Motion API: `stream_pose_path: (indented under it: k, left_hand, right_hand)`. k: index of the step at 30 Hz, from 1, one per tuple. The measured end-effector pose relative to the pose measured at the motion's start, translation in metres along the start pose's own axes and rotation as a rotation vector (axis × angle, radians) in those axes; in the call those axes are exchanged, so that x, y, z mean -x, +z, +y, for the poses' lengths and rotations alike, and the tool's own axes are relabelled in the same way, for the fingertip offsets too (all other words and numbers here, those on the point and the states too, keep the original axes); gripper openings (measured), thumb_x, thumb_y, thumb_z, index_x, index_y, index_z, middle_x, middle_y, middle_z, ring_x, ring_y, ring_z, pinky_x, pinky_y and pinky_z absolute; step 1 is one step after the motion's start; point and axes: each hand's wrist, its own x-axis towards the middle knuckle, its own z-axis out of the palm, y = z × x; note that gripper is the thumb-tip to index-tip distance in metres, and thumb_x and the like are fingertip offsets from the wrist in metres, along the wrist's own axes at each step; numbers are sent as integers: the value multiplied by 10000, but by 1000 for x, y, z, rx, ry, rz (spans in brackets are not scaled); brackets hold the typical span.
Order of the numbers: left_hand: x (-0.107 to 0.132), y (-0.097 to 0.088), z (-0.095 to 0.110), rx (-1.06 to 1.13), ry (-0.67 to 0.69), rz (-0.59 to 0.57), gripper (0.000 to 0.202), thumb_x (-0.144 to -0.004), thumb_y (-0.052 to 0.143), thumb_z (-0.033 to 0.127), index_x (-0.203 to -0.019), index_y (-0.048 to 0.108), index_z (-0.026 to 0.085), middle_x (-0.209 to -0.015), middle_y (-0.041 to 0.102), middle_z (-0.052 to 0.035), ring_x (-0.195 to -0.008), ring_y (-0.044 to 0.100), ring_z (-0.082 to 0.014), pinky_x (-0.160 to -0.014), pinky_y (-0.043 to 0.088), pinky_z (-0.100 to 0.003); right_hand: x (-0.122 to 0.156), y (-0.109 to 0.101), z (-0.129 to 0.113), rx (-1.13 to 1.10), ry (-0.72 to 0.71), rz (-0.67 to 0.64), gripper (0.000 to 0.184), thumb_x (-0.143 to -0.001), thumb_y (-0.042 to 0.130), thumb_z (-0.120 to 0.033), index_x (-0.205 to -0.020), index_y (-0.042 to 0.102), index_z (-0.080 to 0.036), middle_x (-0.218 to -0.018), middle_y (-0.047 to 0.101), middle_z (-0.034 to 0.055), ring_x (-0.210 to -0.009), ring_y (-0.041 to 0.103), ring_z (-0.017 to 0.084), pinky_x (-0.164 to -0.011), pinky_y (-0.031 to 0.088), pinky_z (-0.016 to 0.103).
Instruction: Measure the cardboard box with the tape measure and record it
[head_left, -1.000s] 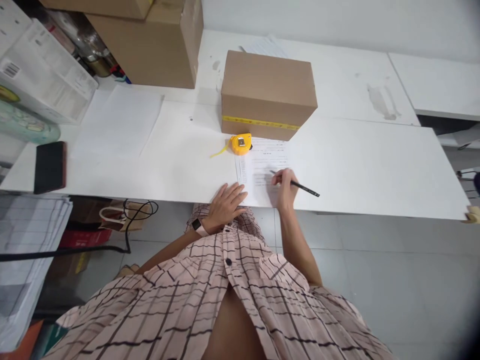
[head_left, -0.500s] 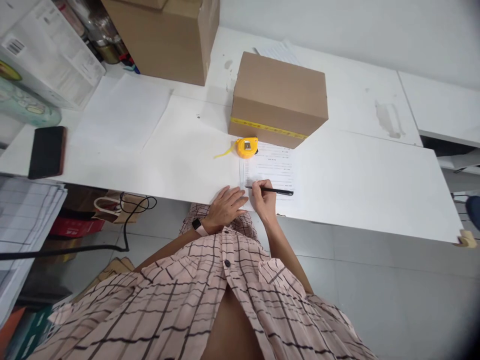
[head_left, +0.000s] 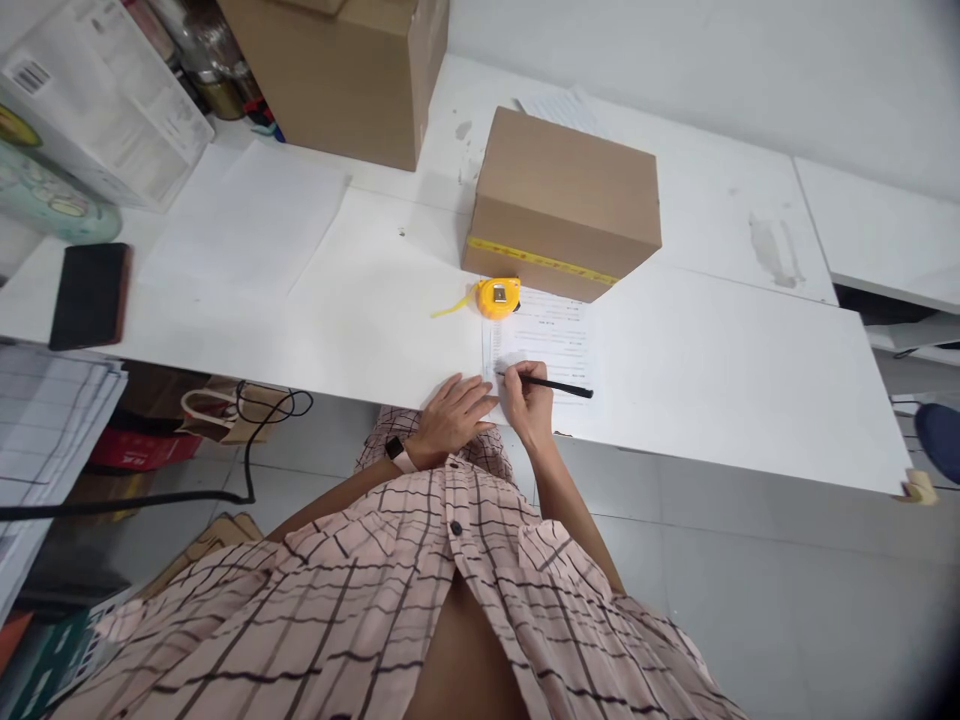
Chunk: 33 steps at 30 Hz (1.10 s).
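My right hand (head_left: 527, 402) is closed around a black pen (head_left: 562, 385), its tip at the left part of a printed sheet (head_left: 551, 340). Flat at the sheet's lower left corner and the table edge lies my left hand (head_left: 454, 408), fingers stretched out, holding nothing. A yellow tape measure (head_left: 498, 297) rests on the top of the sheet, a short length of its tape pulled out to the left. Just behind it stands a closed brown cardboard box (head_left: 562, 200) with a yellow measuring strip along its lower front side. The box covers the sheet's upper end.
A larger cardboard box (head_left: 345, 85) stands at the back left. Blank paper (head_left: 255, 220), a dark phone (head_left: 90, 296), a white carton (head_left: 112, 100) and a green bottle (head_left: 56, 195) occupy the table's left end. A black cable (head_left: 247, 470) hangs below the left edge.
The pen's back end has swung slightly down and to the right in my right hand. My left hand stays flat in place. The whole view has shifted a little.
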Motion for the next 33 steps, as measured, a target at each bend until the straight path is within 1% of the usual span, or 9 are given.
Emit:
stream_pose_path:
  k: [2, 5, 8, 11, 15, 21, 28, 33]
  left_hand:
    - [1, 1, 0, 7, -6, -7, 368, -1013, 500, 443, -1234, 665, 199, -1310, 676, -85, -1310, 564, -241, -1179, 378, -465]
    - [1, 1, -1, 16, -11, -18, 389, -1014, 485, 462, -1247, 660, 204, -1318, 672, -86, -1314, 561, -244, -1180, 378, -468]
    - [1, 1, -1, 27, -19, -44, 411, -1016, 470, 480, -1257, 657, 206, -1327, 669, -90, -1324, 555, -248, -1176, 382, -470]
    - [0, 0, -1, 39, -30, -76, 416, -1016, 467, 485, -1261, 656, 207, -1332, 667, -88, -1327, 555, -251, -1175, 384, -472]
    - [-1, -1, -1, 33, -38, -86, 410, -1020, 460, 480, -1256, 660, 210, -1330, 671, -79, -1321, 562, -251, -1178, 380, -470]
    - [0, 1, -1, 33, -31, -76, 421, -1019, 458, 488, -1256, 662, 206, -1331, 669, -88, -1323, 558, -252, -1177, 377, -470]
    - [0, 1, -1, 18, -8, -23, 409, -1021, 458, 480, -1239, 666, 203, -1314, 678, -86, -1306, 569, -249, -1164, 393, -467]
    - [0, 0, -2, 43, -15, -48, 423, -1018, 457, 492, -1254, 659, 204, -1331, 666, -90, -1318, 558, -250, -1176, 380, -471]
  right_hand:
    - [0, 1, 2, -2, -19, -1, 264, -908, 604, -469, -881, 535, -215, -779, 580, -11, -662, 531, 127, -622, 441, 287]
    - [1, 4, 4, 12, -23, 17, 274, -895, 615, -442, -785, 492, -223, -653, 487, -52, -589, 465, 111, -576, 402, 273]
    - [2, 5, 3, 18, -25, 37, 291, -889, 611, -423, -745, 447, -232, -606, 425, -71, -556, 416, 101, -546, 365, 264]
    - [2, 6, 2, 30, -21, 44, 297, -883, 616, -428, -742, 444, -233, -598, 423, -72, -554, 410, 100, -542, 355, 262]
    - [2, 5, 1, 41, -21, 34, 306, -885, 618, -446, -745, 454, -229, -605, 440, -69, -554, 412, 97, -546, 353, 264]
    - [2, 6, 2, 27, -18, 18, 307, -886, 619, -433, -743, 440, -229, -607, 428, -72, -549, 404, 94, -541, 343, 261]
    - [1, 4, 3, 36, -47, 13, 291, -900, 607, -418, -746, 452, -226, -626, 434, -66, -563, 408, 97, -553, 348, 263]
    - [0, 4, 3, 30, -34, 46, 296, -879, 626, -419, -739, 448, -229, -622, 446, -66, -563, 413, 100, -555, 356, 265]
